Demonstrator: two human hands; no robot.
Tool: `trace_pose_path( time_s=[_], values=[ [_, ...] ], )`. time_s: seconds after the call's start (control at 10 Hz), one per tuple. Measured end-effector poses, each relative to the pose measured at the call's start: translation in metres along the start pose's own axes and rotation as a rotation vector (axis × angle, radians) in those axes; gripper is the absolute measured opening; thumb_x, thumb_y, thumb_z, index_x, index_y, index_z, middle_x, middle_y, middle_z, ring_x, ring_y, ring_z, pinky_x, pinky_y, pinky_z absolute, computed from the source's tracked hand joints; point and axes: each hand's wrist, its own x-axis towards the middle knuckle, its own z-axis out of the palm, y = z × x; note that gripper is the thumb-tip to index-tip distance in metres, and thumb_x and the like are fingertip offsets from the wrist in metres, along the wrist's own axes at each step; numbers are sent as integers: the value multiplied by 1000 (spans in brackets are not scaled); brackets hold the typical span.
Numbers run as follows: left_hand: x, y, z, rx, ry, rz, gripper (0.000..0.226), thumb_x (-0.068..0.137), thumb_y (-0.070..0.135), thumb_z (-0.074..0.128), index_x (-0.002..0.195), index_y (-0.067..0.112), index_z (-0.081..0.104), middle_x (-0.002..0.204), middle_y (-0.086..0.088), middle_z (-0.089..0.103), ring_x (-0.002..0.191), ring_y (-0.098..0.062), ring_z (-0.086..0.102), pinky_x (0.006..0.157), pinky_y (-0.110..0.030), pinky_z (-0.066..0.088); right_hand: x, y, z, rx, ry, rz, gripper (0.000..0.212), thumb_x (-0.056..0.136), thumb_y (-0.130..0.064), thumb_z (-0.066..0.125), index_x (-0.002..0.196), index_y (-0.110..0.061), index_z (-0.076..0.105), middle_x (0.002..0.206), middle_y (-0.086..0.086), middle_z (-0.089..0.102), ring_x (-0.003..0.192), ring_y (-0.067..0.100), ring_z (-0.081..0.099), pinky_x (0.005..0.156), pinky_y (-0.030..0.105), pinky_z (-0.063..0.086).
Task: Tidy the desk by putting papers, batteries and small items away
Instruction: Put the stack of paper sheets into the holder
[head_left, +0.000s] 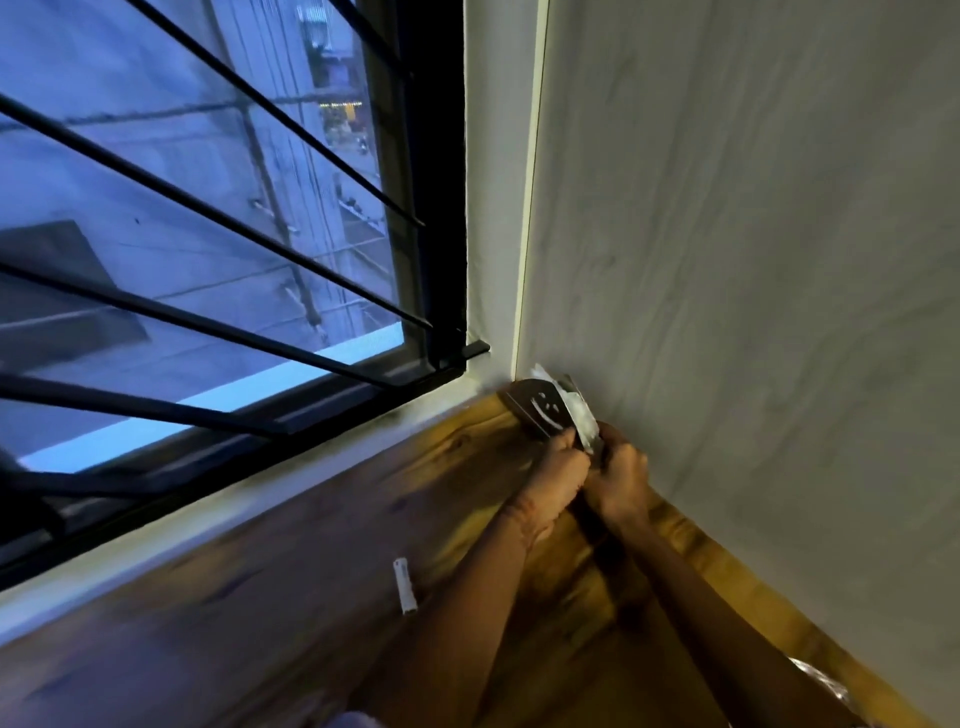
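A dark holder with a pale smiling face drawn on it stood in the far corner of the wooden desk, tilted back against the grey wall. White papers sat inside the holder, poking out of its top and along its wall side.

Both hands were at the near end of the holder, pressed together knuckle to knuckle. The left hand had its fingers curled round the holder's near edge. The right hand gripped the same end on the side closer to the wall, its thumb lying by the papers; whether it also pinched the papers could not be told.

A small white stick, too blurred to identify, lay flat on the desk well short of the holder and to its left, clear of both arms. Some clear plastic wrap showed far nearer than the holder, along the wall. A barred window rose to the holder's left, beyond a white sill.
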Motion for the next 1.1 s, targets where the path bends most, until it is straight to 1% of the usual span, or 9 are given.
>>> trace_pose_path(
  time_s=[0.1,0.3,0.5,0.6,0.7,0.8,0.9,1.0,1.1],
  values=[
    [10,-7,-2,-24,-25,9,47,92,-3,33,137,8,43,136,-13,50,128,-27,45,107,-32,36,5,3,4,-12,2,-2,50,81,0,62,129,-7,52,109,9,66,84,10,53,70,14,41],
    [16,-15,-2,-21,-60,12,51,91,-5,32,139,11,40,139,-11,48,130,-24,43,110,-31,34,6,11,10,-1,27,-3,49,80,1,62,128,-6,53,116,14,66,98,21,60,83,22,44],
    [16,-18,-3,2,-51,-25,53,91,0,36,142,16,36,141,-9,46,130,-24,42,113,-38,32,6,11,11,28,12,39,49,83,-3,62,130,-8,50,119,13,64,109,26,59,87,24,43],
    [6,-15,-2,-3,-25,0,51,90,-3,36,139,13,41,137,-9,50,128,-25,45,110,-35,35,0,4,8,76,12,36,56,84,-5,63,135,-7,43,126,12,59,117,25,55,93,25,42],
    [-17,-5,-6,-2,-1,40,46,90,-6,36,133,8,46,131,-10,54,123,-23,49,97,-24,41,-13,-7,1,79,29,5,60,83,-5,64,136,-6,38,131,13,53,122,26,49,97,27,39],
    [-42,0,-14,-17,38,84,46,89,-7,37,133,6,46,128,-6,55,115,-17,51,84,-14,43,-30,-21,-4,44,56,-88,61,81,-6,66,135,-7,38,132,13,49,124,26,46,105,36,41],
    [-76,5,-18,-12,96,103,45,89,-8,38,129,7,50,125,-8,58,121,-27,51,99,-29,41,-57,-42,-12,27,63,-143,62,80,-4,66,135,-7,39,134,13,47,127,26,43,108,42,38],
    [-110,6,-23,9,224,170,45,88,-12,40,132,1,46,132,-13,52,123,-22,47,100,-22,34,-86,-64,-20,83,65,-216,57,79,-1,65,131,-5,44,130,13,51,123,26,46,108,42,37],
    [-142,4,-29,-71,318,200,50,86,-19,36,135,-7,37,135,-10,45,121,-22,45,87,-13,38,-122,-81,-28,125,16,-236,54,82,-5,64,131,-9,44,133,9,49,121,13,41,109,28,31]
  ],
)
